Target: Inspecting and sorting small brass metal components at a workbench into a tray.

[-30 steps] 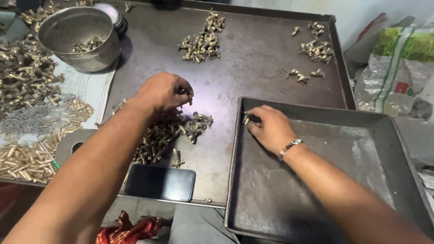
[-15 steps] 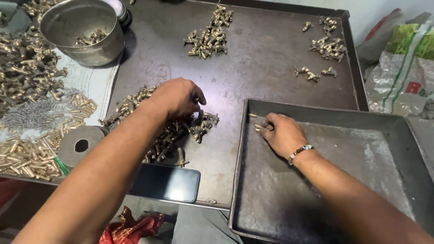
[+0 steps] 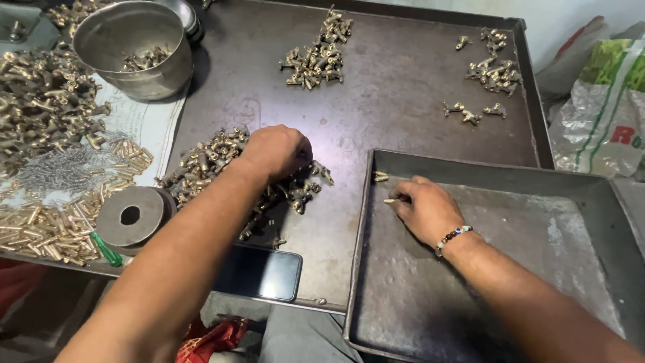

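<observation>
Left hand (image 3: 277,152) is curled knuckles-up over the near pile of small brass fittings (image 3: 222,168) on the dark worn metal tray (image 3: 390,101), fingertips tucked into the heap — cannot tell whether it pinches a piece. Right hand (image 3: 424,210) rests inside the grey rectangular steel pan (image 3: 537,222) at near right, fingers pressed together on a small brass pin (image 3: 390,200) at the pan's far-left corner; a second brass bit (image 3: 381,177) lies just beside it, against the wall.

To do the placing well, I judge: keep the pinch at the pin's middle, set it flat beside the first piece, and lift one fitting at a time from the heap so the knobby pieces don't snag.

Textures: the fittings are dull gold, irregular and interlocking; the tray is scuffed and brownish, the pan scratched with pale patches. Far left stands a round dented steel bowl (image 3: 134,47) holding a few fittings. Near left — a grey metal disc with a centre hole (image 3: 131,215), beside straight brass tubes (image 3: 40,228). A black glossy phone (image 3: 259,272) lies at the tray's near edge.
</observation>
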